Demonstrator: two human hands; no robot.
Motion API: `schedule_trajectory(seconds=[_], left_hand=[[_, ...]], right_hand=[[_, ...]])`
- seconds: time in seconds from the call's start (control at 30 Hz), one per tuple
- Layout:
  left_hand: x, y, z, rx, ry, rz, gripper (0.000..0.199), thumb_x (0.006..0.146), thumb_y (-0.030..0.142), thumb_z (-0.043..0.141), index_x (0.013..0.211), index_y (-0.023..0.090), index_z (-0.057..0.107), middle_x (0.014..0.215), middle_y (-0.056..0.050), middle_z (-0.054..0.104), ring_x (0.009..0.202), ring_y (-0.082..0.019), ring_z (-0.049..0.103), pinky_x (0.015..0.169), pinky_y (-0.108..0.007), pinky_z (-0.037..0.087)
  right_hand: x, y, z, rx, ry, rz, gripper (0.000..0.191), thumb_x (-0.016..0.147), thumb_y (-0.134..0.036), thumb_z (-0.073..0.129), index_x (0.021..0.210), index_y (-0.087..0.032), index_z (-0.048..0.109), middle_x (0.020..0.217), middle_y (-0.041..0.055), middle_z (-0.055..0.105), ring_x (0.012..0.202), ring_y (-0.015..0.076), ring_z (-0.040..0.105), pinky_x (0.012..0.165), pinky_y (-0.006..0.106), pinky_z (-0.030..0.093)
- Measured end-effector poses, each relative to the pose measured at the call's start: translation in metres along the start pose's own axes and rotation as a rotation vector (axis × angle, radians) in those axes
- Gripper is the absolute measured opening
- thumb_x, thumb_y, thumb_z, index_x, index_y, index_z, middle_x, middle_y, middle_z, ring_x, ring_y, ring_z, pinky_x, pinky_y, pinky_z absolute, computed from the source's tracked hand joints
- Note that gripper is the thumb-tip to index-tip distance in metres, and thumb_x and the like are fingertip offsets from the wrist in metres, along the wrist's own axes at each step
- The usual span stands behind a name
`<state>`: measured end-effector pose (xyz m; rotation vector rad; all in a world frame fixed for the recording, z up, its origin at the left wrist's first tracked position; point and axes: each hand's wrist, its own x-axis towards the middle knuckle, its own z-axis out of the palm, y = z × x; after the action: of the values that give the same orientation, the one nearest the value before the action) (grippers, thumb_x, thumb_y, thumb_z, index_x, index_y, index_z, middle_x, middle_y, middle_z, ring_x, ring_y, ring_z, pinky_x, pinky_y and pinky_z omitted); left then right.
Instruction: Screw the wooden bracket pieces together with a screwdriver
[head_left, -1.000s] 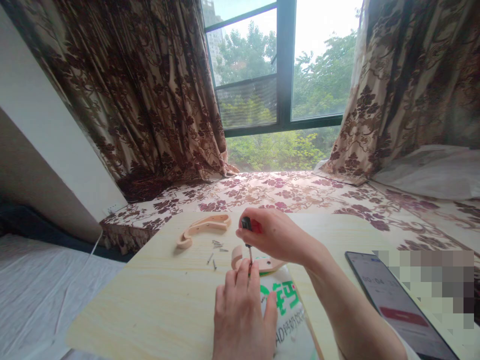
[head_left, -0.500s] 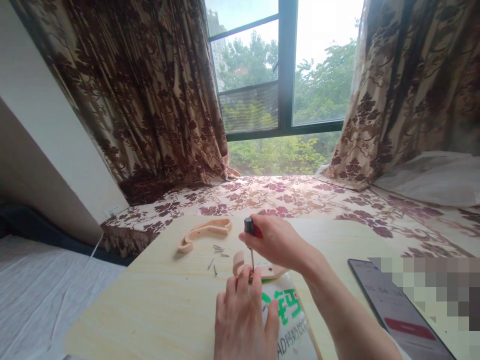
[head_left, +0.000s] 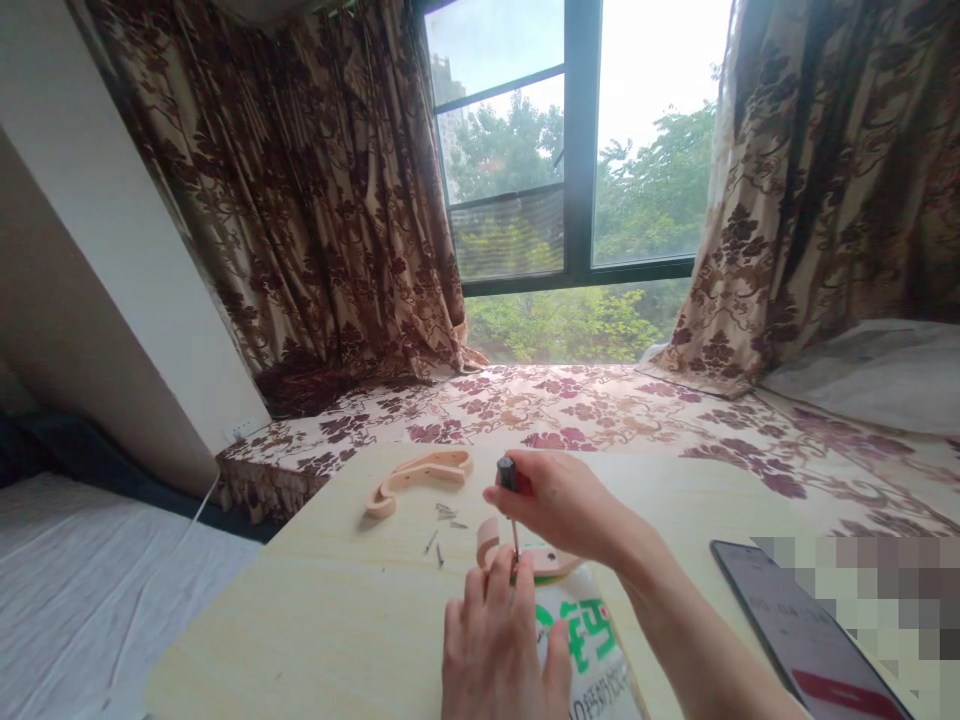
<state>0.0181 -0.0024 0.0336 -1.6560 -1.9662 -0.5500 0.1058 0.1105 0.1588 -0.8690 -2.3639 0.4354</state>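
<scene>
My right hand (head_left: 566, 505) is closed around the dark handle of a screwdriver (head_left: 508, 473), held nearly upright with its shaft pointing down. The tip meets a pale curved wooden piece (head_left: 551, 560), which has a dark hole to the right of the shaft. My left hand (head_left: 491, 640) presses its fingertips onto this piece beside the screwdriver tip, thumb apart; a screw under the fingers cannot be made out clearly. Beneath the piece lies a white package with green lettering (head_left: 592, 640). Loose screws (head_left: 440, 555) lie to the left.
A second curved wooden piece (head_left: 420, 475) lies at the far left of the pale table (head_left: 300, 610). On the right side rests a phone (head_left: 795, 620) with a lit screen. Beyond the table are a floral-covered window seat (head_left: 525, 405) and curtains (head_left: 360, 220).
The view has tilted slightly, so everything sits a little lower and further right. Both hands keep their hold, and the screwdriver stays upright on the wooden piece.
</scene>
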Motion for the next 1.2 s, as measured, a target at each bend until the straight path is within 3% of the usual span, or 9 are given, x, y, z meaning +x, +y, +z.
schedule_trajectory(seconds=[0.13, 0.43, 0.67, 0.87, 1.07, 1.2], left_hand=[[-0.001, 0.0, 0.0, -0.019, -0.01, -0.023, 0.043, 0.088, 0.03, 0.043, 0.13, 0.029, 0.05, 0.137, 0.0, 0.049, 0.121, -0.025, 0.05, 0.094, -0.043, 0.042], [0.0, -0.001, -0.002, -0.042, -0.057, -0.017, 0.044, 0.086, 0.028, 0.044, 0.13, 0.025, 0.05, 0.138, -0.003, 0.049, 0.122, -0.026, 0.048, 0.094, -0.044, 0.042], [0.007, 0.003, -0.01, -0.063, -0.125, -0.022, 0.048, 0.082, 0.024, 0.048, 0.129, 0.025, 0.05, 0.136, -0.004, 0.051, 0.119, -0.025, 0.049, 0.091, -0.043, 0.043], [0.008, 0.003, -0.014, -0.081, -0.132, -0.008, 0.046, 0.084, 0.024, 0.046, 0.13, 0.023, 0.049, 0.136, -0.005, 0.05, 0.121, -0.025, 0.046, 0.093, -0.042, 0.041], [0.014, 0.005, -0.021, -0.125, -0.212, -0.044, 0.045, 0.084, 0.026, 0.046, 0.129, 0.024, 0.049, 0.134, -0.005, 0.052, 0.118, -0.025, 0.048, 0.091, -0.043, 0.041], [0.012, 0.005, -0.02, -0.14, -0.221, -0.057, 0.045, 0.085, 0.028, 0.044, 0.129, 0.024, 0.05, 0.135, -0.003, 0.051, 0.121, -0.024, 0.045, 0.095, -0.043, 0.039]], right_hand=[[0.003, 0.0, 0.004, -0.063, 0.032, 0.053, 0.031, 0.08, -0.038, 0.055, 0.061, -0.02, 0.039, 0.056, -0.0025, 0.047, 0.052, 0.0107, 0.034, 0.05, 0.025, 0.022], [0.001, 0.002, 0.001, -0.003, 0.009, -0.006, 0.029, 0.077, -0.038, 0.059, 0.062, -0.02, 0.041, 0.057, -0.0035, 0.048, 0.054, 0.0103, 0.036, 0.051, 0.024, 0.024], [-0.005, -0.004, -0.007, 0.083, -0.007, -0.056, 0.007, 0.075, -0.024, 0.054, 0.07, -0.02, 0.052, 0.061, -0.0041, 0.054, 0.057, 0.0093, 0.042, 0.054, 0.023, 0.027], [0.001, 0.0, -0.002, 0.007, 0.062, -0.002, 0.022, 0.08, -0.03, 0.053, 0.063, -0.02, 0.043, 0.059, -0.0029, 0.053, 0.056, 0.0099, 0.04, 0.053, 0.025, 0.025], [-0.003, -0.004, -0.007, 0.077, 0.007, -0.041, 0.009, 0.079, -0.027, 0.055, 0.073, -0.021, 0.053, 0.064, -0.0034, 0.055, 0.059, 0.01, 0.044, 0.056, 0.023, 0.028], [-0.001, -0.002, -0.004, 0.031, 0.036, -0.003, 0.016, 0.079, -0.029, 0.055, 0.067, -0.02, 0.049, 0.062, -0.0028, 0.056, 0.058, 0.0106, 0.044, 0.054, 0.024, 0.027]])
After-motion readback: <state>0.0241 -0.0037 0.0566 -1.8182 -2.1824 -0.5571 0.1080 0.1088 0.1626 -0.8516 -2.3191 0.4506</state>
